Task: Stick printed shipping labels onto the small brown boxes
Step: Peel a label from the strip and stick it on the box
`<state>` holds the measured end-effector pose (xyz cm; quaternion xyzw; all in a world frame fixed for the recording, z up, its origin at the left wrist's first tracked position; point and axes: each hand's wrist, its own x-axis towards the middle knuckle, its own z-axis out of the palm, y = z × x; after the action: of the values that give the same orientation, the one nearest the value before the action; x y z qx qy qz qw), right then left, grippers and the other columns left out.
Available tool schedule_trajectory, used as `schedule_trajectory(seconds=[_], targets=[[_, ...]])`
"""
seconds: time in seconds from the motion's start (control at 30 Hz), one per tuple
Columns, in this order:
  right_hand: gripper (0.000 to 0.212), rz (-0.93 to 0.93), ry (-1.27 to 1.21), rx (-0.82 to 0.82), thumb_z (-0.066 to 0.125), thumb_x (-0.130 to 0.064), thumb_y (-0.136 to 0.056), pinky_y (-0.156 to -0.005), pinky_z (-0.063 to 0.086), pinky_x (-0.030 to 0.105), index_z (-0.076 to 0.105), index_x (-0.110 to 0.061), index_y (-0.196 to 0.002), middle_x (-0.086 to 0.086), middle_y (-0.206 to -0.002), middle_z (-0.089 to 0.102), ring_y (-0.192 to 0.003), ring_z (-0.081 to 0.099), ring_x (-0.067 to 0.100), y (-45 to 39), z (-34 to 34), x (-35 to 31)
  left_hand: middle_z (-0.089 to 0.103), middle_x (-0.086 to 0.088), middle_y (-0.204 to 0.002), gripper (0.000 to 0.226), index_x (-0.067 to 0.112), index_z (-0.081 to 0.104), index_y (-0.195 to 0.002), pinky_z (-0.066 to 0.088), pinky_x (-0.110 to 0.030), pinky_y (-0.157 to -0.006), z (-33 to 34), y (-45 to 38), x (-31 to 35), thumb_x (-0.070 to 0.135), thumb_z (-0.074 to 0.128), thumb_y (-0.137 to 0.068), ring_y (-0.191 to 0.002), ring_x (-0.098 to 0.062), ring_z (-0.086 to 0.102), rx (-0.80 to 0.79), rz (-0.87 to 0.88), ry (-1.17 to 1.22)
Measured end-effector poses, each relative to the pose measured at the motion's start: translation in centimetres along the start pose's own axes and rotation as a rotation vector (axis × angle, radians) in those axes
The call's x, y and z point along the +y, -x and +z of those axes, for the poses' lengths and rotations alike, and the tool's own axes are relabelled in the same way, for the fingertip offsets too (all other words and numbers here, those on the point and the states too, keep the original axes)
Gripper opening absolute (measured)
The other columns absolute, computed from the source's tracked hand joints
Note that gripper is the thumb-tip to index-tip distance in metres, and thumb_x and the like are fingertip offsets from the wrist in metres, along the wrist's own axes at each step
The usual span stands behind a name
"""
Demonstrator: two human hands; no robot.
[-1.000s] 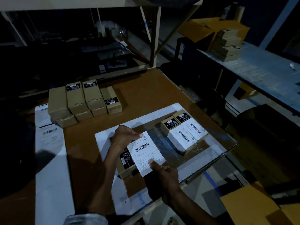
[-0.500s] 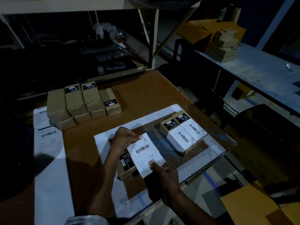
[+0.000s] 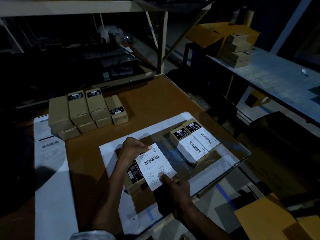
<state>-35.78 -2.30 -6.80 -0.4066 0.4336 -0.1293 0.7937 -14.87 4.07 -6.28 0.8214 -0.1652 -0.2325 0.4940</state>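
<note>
Nearest, right hand (image 3: 174, 186) pinching near corner of label (image 3: 154, 166), thumb on top. Left hand (image 3: 131, 149) gripping label's far corner, thumb curled over edge. Label held tilted over brown box (image 3: 134, 179), covering most of its top; box resting on white sheet (image 3: 110, 151) on table (image 3: 155, 104). Right, just beyond: two labelled boxes (image 3: 194, 142) side by side, touching. Far left: stack of unlabelled boxes (image 3: 86, 111). Far right, on bench (image 3: 277, 78): more boxes (image 3: 237, 51) piled.
</note>
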Motion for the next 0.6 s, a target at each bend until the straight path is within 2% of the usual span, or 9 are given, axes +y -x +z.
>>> schedule_trajectory(seconds=[0.07, 0.13, 0.2, 0.27, 0.3, 0.37, 0.43, 0.53, 0.6], targets=[[0.035, -0.005, -0.005, -0.016, 0.078, -0.012, -0.085, -0.052, 0.048, 0.033, 0.063, 0.016, -0.098, 0.052, -0.111, 0.047, -0.078, 0.057, 0.034, 0.09, 0.06, -0.10, 0.076, -0.004, -0.071, 0.013, 0.011, 0.081, -0.074, 0.057, -0.039, -0.078, -0.05, 0.03, 0.01, 0.020, 0.089, -0.072, -0.073, -0.021, 0.073, 0.002, 0.001, -0.001], [0.041, 0.002, -0.017, -0.015, 0.077, -0.011, -0.086, -0.052, 0.046, 0.031, 0.059, 0.023, -0.099, 0.054, -0.109, 0.045, -0.076, 0.055, 0.032, 0.00, -0.08, 0.07, 0.076, -0.003, -0.070, 0.012, 0.012, 0.081, -0.073, 0.057, -0.038, -0.078, -0.08, -0.05, -0.11, 0.021, 0.089, -0.071, -0.073, -0.020, 0.073, 0.005, 0.003, -0.003], [0.047, 0.009, -0.043, -0.026, 0.077, -0.011, -0.086, -0.053, 0.045, 0.030, 0.055, 0.028, -0.100, 0.053, -0.096, 0.055, -0.077, 0.054, 0.031, -0.06, -0.22, 0.14, 0.075, -0.004, -0.070, 0.012, 0.012, 0.081, -0.071, 0.057, -0.038, -0.077, -0.08, -0.01, -0.09, 0.020, 0.090, -0.070, -0.074, -0.022, 0.073, 0.007, 0.010, 0.004], [0.032, 0.015, -0.051, -0.055, 0.078, -0.012, -0.084, -0.054, 0.043, 0.030, 0.063, 0.014, -0.095, 0.033, -0.087, 0.057, -0.076, 0.053, 0.029, 0.00, -0.08, 0.01, 0.075, -0.005, -0.070, 0.012, 0.011, 0.081, -0.070, 0.057, -0.039, -0.077, 0.04, -0.04, -0.18, 0.020, 0.090, -0.070, -0.074, -0.023, 0.073, 0.010, 0.007, 0.016], [0.026, 0.012, -0.043, -0.058, 0.078, -0.012, -0.084, -0.053, 0.044, 0.029, 0.063, 0.006, -0.095, 0.028, -0.086, 0.055, -0.074, 0.054, 0.028, 0.00, 0.00, -0.04, 0.075, -0.005, -0.070, 0.013, 0.011, 0.081, -0.071, 0.057, -0.038, -0.077, 0.08, -0.03, -0.20, 0.020, 0.089, -0.071, -0.074, -0.023, 0.073, 0.009, 0.002, 0.014], [0.021, 0.004, -0.039, -0.052, 0.077, -0.011, -0.085, -0.052, 0.044, 0.029, 0.063, 0.002, -0.094, 0.025, -0.084, 0.056, -0.068, 0.055, 0.025, -0.08, 0.00, 0.01, 0.076, -0.004, -0.071, 0.014, 0.010, 0.081, -0.073, 0.057, -0.037, -0.077, 0.11, 0.02, -0.17, 0.021, 0.089, -0.071, -0.075, -0.022, 0.073, 0.008, -0.010, 0.005], [0.019, 0.006, -0.044, -0.058, 0.077, -0.009, -0.085, -0.052, 0.045, 0.029, 0.066, 0.006, -0.091, 0.025, -0.082, 0.058, -0.064, 0.056, 0.024, -0.03, -0.02, -0.04, 0.076, -0.004, -0.071, 0.013, 0.011, 0.081, -0.071, 0.058, -0.040, -0.079, 0.15, -0.14, -0.38, 0.021, 0.089, -0.071, -0.075, -0.023, 0.073, 0.011, -0.012, 0.016], [0.018, 0.006, -0.049, -0.064, 0.074, -0.007, -0.088, -0.053, 0.048, 0.030, 0.070, 0.010, -0.093, 0.026, -0.082, 0.066, -0.068, 0.060, 0.028, 0.07, -0.07, -0.16, 0.076, -0.002, -0.071, 0.013, 0.012, 0.081, -0.072, 0.057, -0.041, -0.079, 0.13, -0.13, -0.36, 0.022, 0.089, -0.072, -0.074, -0.020, 0.073, 0.002, -0.014, -0.001], [0.025, -0.005, -0.040, -0.049, 0.075, -0.007, -0.087, -0.054, 0.049, 0.033, 0.068, 0.015, -0.096, 0.028, -0.085, 0.069, -0.070, 0.062, 0.033, 0.01, -0.13, -0.11, 0.076, -0.002, -0.072, 0.014, 0.012, 0.081, -0.074, 0.057, -0.042, -0.080, 0.08, -0.13, -0.36, 0.023, 0.089, -0.072, -0.075, -0.020, 0.074, -0.002, -0.014, 0.006]])
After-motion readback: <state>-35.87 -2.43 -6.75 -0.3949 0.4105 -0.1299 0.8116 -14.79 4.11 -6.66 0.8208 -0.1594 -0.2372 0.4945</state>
